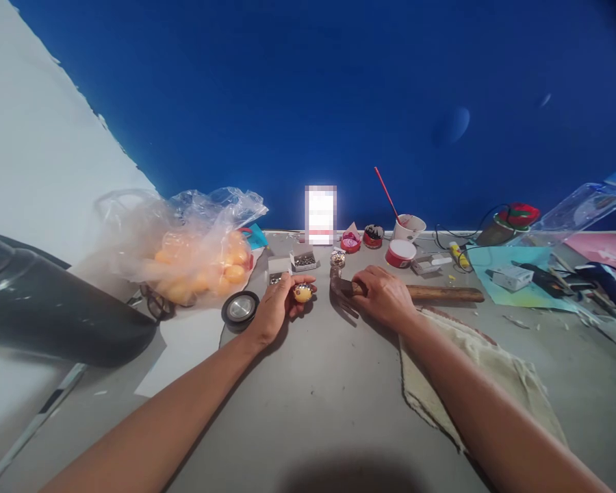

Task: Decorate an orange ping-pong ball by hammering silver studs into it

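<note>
Between the fingers of my left hand (283, 301) is a small rounded yellow object with shiny metallic bits on it (302, 294). My right hand (385, 296) is closed over the wooden handle of a claw hammer (441, 294), close to its head. The hammer lies across the grey table, its claw pointing toward me and its handle reaching right. Just beyond the hammer head sits a small shiny silvery object (337, 258). Small open boxes of metal pieces (304, 261) stand behind my left hand.
Left are a black round object with a metal centre (240, 309), a plastic bag of orange balls (200, 267) and a dark cylinder (56, 308). Red-and-white tubs (401, 253) and a cup with a red stick (411, 226) stand behind. A beige cloth (472, 363) lies under my right forearm.
</note>
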`<state>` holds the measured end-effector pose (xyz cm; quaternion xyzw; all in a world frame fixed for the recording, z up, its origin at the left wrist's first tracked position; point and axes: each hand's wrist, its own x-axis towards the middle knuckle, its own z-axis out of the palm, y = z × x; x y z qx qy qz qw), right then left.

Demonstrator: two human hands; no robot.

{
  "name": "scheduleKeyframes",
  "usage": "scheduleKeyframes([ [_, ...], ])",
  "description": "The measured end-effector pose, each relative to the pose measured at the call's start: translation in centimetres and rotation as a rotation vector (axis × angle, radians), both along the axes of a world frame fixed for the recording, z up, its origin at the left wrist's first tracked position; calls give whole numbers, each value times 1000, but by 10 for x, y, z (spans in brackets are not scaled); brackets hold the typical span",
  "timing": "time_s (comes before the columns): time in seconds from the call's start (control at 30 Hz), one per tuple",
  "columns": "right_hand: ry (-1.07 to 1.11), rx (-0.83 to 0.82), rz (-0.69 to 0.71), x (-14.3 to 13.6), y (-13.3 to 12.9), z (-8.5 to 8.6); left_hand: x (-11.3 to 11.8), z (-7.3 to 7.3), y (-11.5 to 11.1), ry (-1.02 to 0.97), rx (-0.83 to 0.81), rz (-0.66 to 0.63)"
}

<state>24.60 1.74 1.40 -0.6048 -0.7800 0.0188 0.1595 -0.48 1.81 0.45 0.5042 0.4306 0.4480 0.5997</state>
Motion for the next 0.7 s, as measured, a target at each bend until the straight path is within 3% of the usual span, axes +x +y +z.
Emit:
scheduleKeyframes([
  [0.3,199,-76,204,8,5,0,4,10,-9,403,252,-155],
  [0.5,367,25,81,4,6,-1,5,8,-9,503,341,-145],
  [0.63,454,-42,106,-11,9,17,6,8,-12,516,359,-160],
  [0.7,400,-38,207,-29,14,35,7,6,-13,542,379,-174],
])
